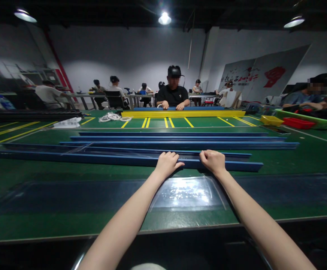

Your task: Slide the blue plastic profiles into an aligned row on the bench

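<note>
A long blue channel (pixel 118 158) lies across the green table in front of me, with clear film showing inside it. My left hand (pixel 167 164) curls its fingers over the channel's near wall, the thumb lying along the near side. A short way to the right, my right hand (pixel 213 162) is closed over the same wall, its fingertips hidden inside the channel. Nearer to me, a wide strip of clear plastic film (pixel 96 197) lies flat beneath my forearms and reflects the lamp light.
More blue channels (pixel 180 145) lie parallel just beyond. Farther off, a person (pixel 173 93) sits behind a yellow channel (pixel 182 114). Coiled white tubing (pixel 111 117) lies to the left. Yellow (pixel 271 120) and red trays (pixel 298 122) stand at the right. The table's front edge is close.
</note>
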`<action>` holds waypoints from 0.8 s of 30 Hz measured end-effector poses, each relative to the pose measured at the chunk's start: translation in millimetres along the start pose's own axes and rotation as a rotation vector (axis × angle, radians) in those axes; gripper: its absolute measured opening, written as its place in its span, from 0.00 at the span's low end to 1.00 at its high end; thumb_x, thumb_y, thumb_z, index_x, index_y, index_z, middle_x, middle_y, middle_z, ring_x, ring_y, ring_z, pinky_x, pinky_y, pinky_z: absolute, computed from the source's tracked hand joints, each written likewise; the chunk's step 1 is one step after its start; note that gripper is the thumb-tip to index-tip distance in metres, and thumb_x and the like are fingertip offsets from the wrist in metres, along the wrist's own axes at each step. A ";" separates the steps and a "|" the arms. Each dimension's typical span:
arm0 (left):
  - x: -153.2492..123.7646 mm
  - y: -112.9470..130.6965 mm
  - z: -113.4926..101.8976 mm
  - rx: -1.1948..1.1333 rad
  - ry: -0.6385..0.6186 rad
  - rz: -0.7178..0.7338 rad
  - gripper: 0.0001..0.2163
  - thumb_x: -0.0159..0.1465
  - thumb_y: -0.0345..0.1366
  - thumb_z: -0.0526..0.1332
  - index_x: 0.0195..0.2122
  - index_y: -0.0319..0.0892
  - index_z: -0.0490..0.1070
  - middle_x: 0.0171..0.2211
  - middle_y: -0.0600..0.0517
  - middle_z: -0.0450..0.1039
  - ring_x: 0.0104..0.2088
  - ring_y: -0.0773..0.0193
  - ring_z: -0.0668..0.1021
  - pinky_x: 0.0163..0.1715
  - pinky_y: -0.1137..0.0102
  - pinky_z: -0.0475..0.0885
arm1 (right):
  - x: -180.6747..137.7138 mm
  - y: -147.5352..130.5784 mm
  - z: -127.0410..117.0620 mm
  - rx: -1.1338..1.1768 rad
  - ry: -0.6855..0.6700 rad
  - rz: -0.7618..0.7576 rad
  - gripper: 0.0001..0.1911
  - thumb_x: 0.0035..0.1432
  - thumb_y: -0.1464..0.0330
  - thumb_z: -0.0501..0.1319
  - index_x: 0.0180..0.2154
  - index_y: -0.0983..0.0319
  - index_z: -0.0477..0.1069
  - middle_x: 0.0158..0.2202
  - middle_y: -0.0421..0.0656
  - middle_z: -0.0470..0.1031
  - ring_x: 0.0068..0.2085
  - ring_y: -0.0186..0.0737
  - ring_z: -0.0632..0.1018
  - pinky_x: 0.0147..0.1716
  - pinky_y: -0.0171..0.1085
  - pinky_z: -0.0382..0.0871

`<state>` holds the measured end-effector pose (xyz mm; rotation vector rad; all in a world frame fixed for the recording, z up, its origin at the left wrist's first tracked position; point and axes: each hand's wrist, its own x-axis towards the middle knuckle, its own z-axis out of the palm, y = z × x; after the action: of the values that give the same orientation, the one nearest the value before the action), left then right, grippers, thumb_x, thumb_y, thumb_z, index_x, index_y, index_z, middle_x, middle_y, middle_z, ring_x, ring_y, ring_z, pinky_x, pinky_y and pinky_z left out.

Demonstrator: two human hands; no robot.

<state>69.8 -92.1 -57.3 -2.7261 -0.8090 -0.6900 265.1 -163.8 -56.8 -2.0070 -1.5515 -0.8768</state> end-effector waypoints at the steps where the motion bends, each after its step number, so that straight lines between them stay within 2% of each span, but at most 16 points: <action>1: 0.0 0.2 -0.7 0.001 -0.002 0.001 0.16 0.58 0.50 0.52 0.32 0.41 0.66 0.32 0.49 0.71 0.35 0.62 0.71 0.32 0.69 0.59 | 0.6 0.5 0.5 0.000 -0.006 -0.005 0.22 0.53 0.64 0.47 0.15 0.64 0.69 0.18 0.44 0.71 0.20 0.31 0.66 0.20 0.33 0.43; 7: 1.0 -1.8 -5.9 0.035 0.027 0.048 0.17 0.58 0.49 0.54 0.40 0.40 0.63 0.35 0.49 0.70 0.37 0.61 0.71 0.33 0.69 0.58 | 5.1 10.7 2.1 0.040 -0.026 -0.137 0.23 0.54 0.65 0.46 0.13 0.64 0.68 0.17 0.44 0.71 0.19 0.30 0.67 0.21 0.32 0.46; 16: 0.9 -6.4 -7.6 0.053 -0.011 0.080 0.16 0.60 0.48 0.51 0.30 0.40 0.66 0.29 0.49 0.72 0.33 0.62 0.72 0.32 0.69 0.57 | 3.2 34.6 2.0 0.002 0.010 -0.092 0.23 0.53 0.65 0.46 0.11 0.63 0.64 0.15 0.43 0.69 0.18 0.30 0.65 0.20 0.32 0.47; 24: 2.2 -3.4 -7.9 0.014 -0.027 0.072 0.16 0.59 0.49 0.52 0.30 0.40 0.67 0.29 0.49 0.73 0.32 0.63 0.73 0.30 0.70 0.58 | -0.4 41.2 -1.6 0.016 0.012 -0.069 0.23 0.52 0.65 0.46 0.10 0.63 0.63 0.14 0.43 0.68 0.17 0.30 0.64 0.20 0.32 0.47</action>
<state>66.6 -90.8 -49.1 -2.7431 -0.7152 -0.6315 304.5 -176.0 -54.8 -1.9432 -1.6245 -0.8983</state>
